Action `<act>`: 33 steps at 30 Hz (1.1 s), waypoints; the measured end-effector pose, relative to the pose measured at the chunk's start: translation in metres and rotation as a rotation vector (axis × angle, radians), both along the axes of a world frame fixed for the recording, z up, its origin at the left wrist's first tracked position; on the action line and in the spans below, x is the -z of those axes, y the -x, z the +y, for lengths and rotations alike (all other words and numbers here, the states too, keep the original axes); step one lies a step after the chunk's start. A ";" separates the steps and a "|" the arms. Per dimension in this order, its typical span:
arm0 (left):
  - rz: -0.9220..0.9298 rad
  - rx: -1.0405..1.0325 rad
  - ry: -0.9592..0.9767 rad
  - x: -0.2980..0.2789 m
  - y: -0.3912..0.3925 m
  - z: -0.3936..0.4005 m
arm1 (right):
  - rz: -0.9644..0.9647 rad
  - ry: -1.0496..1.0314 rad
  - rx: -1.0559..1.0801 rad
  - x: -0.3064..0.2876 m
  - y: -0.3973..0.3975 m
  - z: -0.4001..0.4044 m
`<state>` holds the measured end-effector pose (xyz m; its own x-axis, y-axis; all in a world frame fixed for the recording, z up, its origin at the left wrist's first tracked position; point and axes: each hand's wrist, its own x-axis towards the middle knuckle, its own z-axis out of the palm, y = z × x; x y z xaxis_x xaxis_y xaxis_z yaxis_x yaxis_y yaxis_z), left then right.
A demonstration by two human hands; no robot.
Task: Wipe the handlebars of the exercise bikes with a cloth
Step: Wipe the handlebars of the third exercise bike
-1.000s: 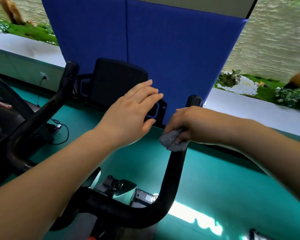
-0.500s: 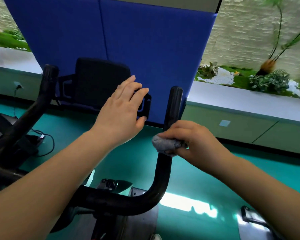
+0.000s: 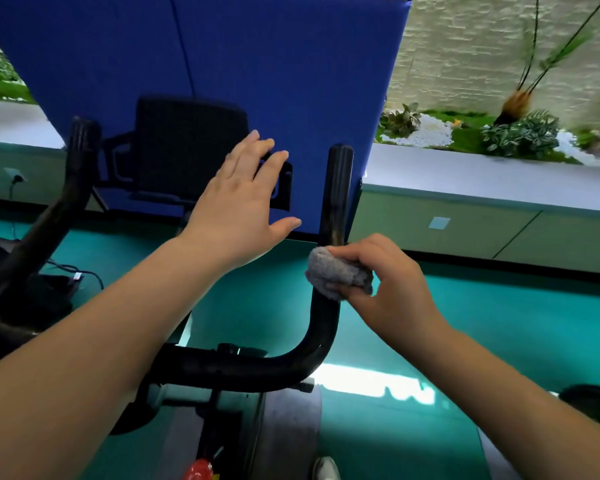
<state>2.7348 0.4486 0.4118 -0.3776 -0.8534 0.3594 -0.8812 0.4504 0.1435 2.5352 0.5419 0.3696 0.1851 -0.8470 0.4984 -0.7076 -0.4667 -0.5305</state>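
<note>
Right hand pressing a grey cloth against the right upright of the black handlebar.

Nearest the camera, a red knob (image 3: 197, 470) and the bike frame (image 3: 257, 441) sit low at centre above the teal floor (image 3: 499, 323). Above them the handlebar (image 3: 243, 367) runs across and curves up on the right into an upright bar. The right hand (image 3: 385, 289) has its grip closed around the bunched cloth (image 3: 336, 273), which touches the upright just above the bend. The left hand (image 3: 239, 209) hovers open, fingers spread, grip holding nothing, left of the upright and clear of it. Farther left stands the second upright (image 3: 78, 161). Beyond are a black console (image 3: 187, 147), a blue partition (image 3: 274, 64) and, far right, a planter ledge (image 3: 482, 178).
</note>
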 end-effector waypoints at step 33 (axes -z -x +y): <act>0.004 -0.135 -0.068 0.000 0.017 0.016 | -0.907 -0.132 0.388 0.023 -0.034 -0.020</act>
